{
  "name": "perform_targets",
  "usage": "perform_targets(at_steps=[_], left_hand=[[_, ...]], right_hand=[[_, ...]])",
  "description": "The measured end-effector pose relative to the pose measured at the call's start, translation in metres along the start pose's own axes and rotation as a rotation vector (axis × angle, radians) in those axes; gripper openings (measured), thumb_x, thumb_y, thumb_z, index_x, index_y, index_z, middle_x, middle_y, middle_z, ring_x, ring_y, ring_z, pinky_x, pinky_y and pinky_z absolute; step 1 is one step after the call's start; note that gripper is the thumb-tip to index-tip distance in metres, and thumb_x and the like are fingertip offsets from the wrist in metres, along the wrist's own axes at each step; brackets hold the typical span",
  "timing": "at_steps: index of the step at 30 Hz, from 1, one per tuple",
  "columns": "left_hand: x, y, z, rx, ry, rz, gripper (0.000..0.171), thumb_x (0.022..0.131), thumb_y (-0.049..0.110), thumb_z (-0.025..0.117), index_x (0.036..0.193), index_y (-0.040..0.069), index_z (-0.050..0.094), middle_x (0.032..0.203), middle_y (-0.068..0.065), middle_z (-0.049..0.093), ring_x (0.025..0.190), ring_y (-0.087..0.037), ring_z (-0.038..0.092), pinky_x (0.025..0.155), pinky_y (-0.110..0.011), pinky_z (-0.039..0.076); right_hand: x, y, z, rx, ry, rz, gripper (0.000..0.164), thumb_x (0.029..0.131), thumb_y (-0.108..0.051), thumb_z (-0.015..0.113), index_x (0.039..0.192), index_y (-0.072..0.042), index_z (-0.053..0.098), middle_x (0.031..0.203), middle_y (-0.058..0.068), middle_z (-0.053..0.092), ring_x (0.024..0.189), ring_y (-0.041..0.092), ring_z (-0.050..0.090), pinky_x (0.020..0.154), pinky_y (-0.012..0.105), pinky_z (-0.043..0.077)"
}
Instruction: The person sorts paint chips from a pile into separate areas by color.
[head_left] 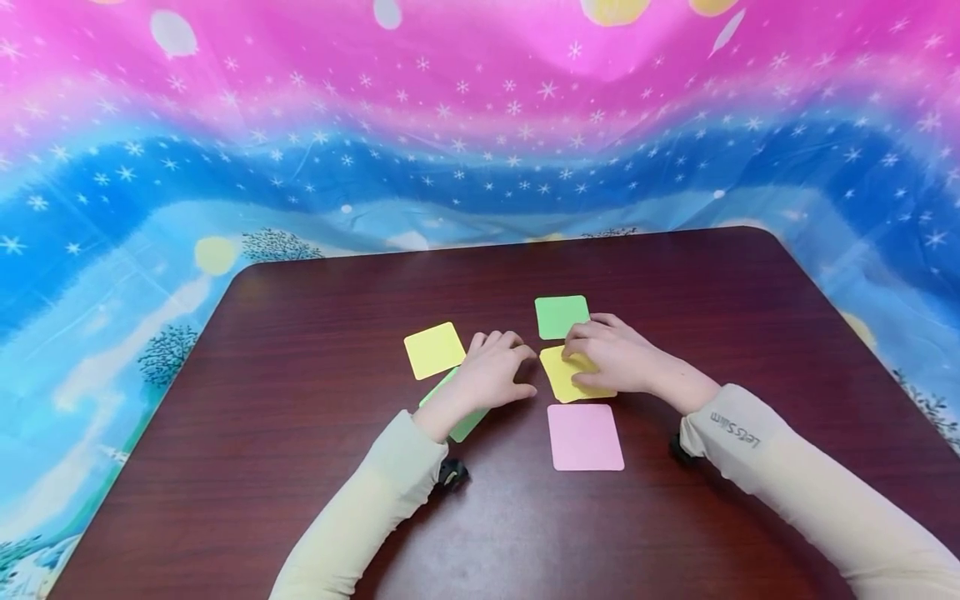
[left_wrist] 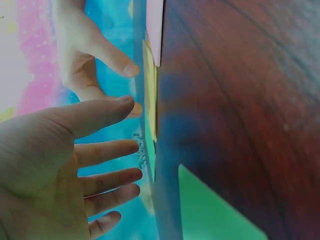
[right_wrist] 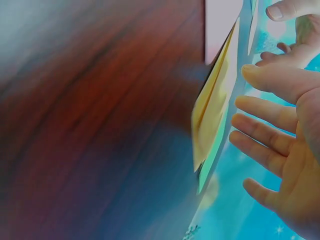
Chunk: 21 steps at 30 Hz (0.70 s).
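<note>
My right hand hovers over a yellow square card in the head view, fingers loosely bent and holding nothing. In the right wrist view the yellow card shows a dark line between two layers, with the fingertips apart from it. My left hand is above a green card, which it partly covers; its fingers are spread and empty in the left wrist view. A pink card lies just nearer than the right yellow card, and another green card lies just beyond it, by the right fingertips.
A second yellow card lies tilted beyond the left hand. All the cards are on a dark reddish-brown table with rounded far corners. Behind it hangs a pink and blue cloth with snowflakes. Each wrist wears a small black device.
</note>
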<state>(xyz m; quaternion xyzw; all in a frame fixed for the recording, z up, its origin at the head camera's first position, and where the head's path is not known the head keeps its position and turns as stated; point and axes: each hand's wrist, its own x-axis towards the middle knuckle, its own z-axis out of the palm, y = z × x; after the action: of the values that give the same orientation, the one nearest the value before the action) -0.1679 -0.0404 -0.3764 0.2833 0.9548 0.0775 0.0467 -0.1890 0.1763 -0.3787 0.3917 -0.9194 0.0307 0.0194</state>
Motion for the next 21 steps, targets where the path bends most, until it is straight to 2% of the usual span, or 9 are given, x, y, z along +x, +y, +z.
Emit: perform_targets(at_steps=[10,16,21], left_hand=[[-0.019,-0.015,-0.007,-0.026,0.041,-0.036,0.047,0.078,0.04,0.067,0.117,0.015,0.061,0.116,-0.003,0.053,0.105,-0.022,0.046,0.085,-0.038,0.03],[-0.03,-0.025,-0.009,-0.023,0.056,-0.052,0.047,0.077,0.039,0.068,0.116,0.013,0.061,0.113,-0.002,0.055,0.1,-0.022,0.05,0.084,-0.039,0.031],[-0.04,-0.03,-0.009,0.011,0.079,-0.102,0.046,0.075,0.039,0.069,0.114,0.015,0.062,0.108,0.001,0.057,0.096,-0.021,0.052,0.083,-0.039,0.031]], right_hand=[[0.018,-0.021,-0.002,-0.025,0.008,-0.097,0.032,0.075,-0.033,0.07,0.101,-0.014,0.068,0.1,-0.002,0.06,0.099,0.016,0.055,0.101,0.049,0.028],[0.026,-0.033,-0.001,0.02,-0.001,-0.119,0.03,0.076,-0.032,0.07,0.1,-0.014,0.069,0.097,-0.003,0.06,0.095,0.014,0.056,0.101,0.048,0.028],[0.035,-0.042,0.0,0.02,-0.009,-0.16,0.029,0.077,-0.03,0.068,0.101,-0.014,0.068,0.098,-0.003,0.06,0.094,0.014,0.056,0.101,0.047,0.028]])
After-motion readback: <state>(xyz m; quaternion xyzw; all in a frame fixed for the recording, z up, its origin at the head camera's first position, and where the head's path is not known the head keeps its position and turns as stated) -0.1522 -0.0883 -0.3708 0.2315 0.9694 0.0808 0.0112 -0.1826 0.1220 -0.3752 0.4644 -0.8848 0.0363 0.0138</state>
